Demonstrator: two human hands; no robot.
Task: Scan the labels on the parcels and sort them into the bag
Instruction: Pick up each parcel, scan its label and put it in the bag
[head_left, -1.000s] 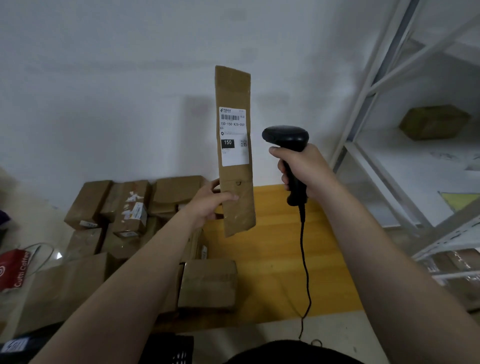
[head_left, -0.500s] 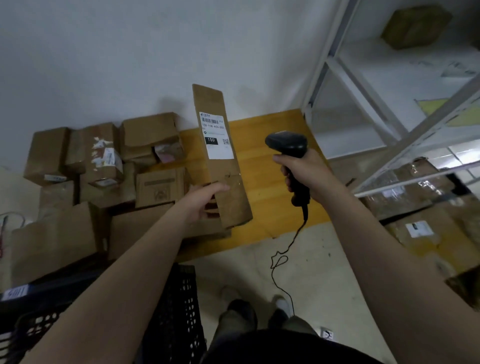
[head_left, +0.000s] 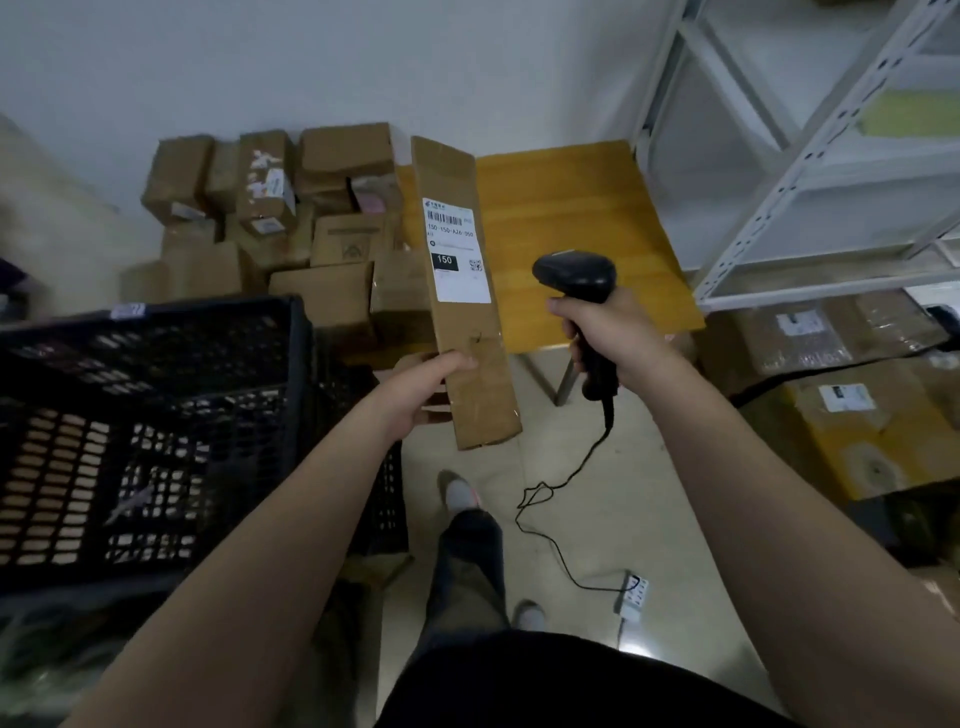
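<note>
A: Where's the parcel (head_left: 467, 312)?
B: Held nearly upright at centre, label (head_left: 457, 249) facing us; the left hand (head_left: 421, 387) has its fingers clamped on the lower end.
A: And the right hand (head_left: 608, 332)?
B: Fingers wrapped round the scanner (head_left: 576, 273), at three o'clock of the label; boxes (head_left: 311, 208) piled at ten o'clock.

a single wide-angle camera rides on the person's head, tipped forward and steeply down; the left hand (head_left: 415, 388) and right hand (head_left: 609, 332) sit close beneath it, the desk (head_left: 571, 197) just beyond, floor (head_left: 654, 519) below.
</note>
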